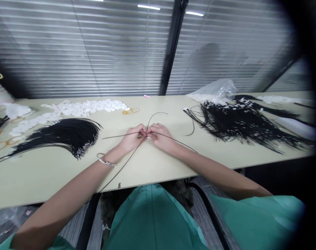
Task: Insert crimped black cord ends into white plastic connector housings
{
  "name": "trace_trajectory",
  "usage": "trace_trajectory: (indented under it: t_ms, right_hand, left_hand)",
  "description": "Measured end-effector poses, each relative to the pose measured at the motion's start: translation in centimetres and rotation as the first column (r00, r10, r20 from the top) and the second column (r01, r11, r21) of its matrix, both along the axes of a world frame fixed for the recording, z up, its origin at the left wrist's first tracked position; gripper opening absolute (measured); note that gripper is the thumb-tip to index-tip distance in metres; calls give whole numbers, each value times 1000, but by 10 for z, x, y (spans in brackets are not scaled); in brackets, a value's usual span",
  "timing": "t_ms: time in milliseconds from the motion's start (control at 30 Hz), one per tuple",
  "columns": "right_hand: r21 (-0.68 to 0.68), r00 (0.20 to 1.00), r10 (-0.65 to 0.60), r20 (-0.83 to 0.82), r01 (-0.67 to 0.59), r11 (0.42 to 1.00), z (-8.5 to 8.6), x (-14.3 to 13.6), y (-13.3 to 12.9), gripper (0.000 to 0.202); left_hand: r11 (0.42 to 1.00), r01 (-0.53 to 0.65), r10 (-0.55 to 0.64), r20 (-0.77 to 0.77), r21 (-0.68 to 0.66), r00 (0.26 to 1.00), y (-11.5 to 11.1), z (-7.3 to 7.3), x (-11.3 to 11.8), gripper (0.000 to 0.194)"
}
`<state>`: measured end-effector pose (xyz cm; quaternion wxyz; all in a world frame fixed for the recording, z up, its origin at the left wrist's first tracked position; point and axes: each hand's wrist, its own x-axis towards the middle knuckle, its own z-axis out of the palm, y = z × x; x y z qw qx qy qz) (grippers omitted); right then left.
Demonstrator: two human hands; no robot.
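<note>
In the head view, the left grip (134, 137) and right grip (160, 136) meet just above the surface (158, 166), fingertips almost touching. Both are closed in a fine pinch on thin black wires (181, 142). One strand reaches out past the left grip, one crosses over the right grip, one curls up beyond the fingertips, and one slants down towards the near edge beside the left forearm. A small white piece (148, 138) shows at the right fingertips; whether it is joined to a wire is too small to tell.

Away to the left of the left grip lies a fanned bundle of black wires (59, 133) with silvery ends, and behind it a spread of white connector housings (87, 108). Yellow rubber bands (131, 111) lie beyond the left grip. Well to the right of the right grip is a heap of wires with white connectors (233, 119), a clear plastic bag (221, 91) behind it.

The step in hand looks like close fingertip work where the wire parts meet. The next move seems to call for one pinch holding steady while the other makes a small, careful adjustment, with the loose strands kept from snagging.
</note>
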<state>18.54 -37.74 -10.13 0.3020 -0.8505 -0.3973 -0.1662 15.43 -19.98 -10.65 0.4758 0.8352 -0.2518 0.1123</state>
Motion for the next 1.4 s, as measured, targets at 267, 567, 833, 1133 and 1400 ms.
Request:
trace_trajectory:
  t_ms: [267,567,833,1133,1400]
  right_hand:
    - [-62,1000,-20,23,22,998,-3,-2,2,14]
    - [5,995,-38,-95,38,999,3,-9,1,8]
    - [55,984,-48,-171,58,997,2,-8,2,12]
    - [70,987,-62,-146,73,995,3,-9,1,14]
    - [102,975,-42,-216,65,993,1,-6,2,14]
  left_hand:
    - [1000,0,0,-19,18,1000,0,4,-2,9]
    - [1000,5,-5,-26,3,1000,0,4,-2,12]
    - [999,-36,38,-50,39,998,-1,7,-4,16]
    - [997,-33,36,-39,73,999,-5,13,-7,14]
    - [994,-37,38,-3,106,999,-3,11,-8,13]
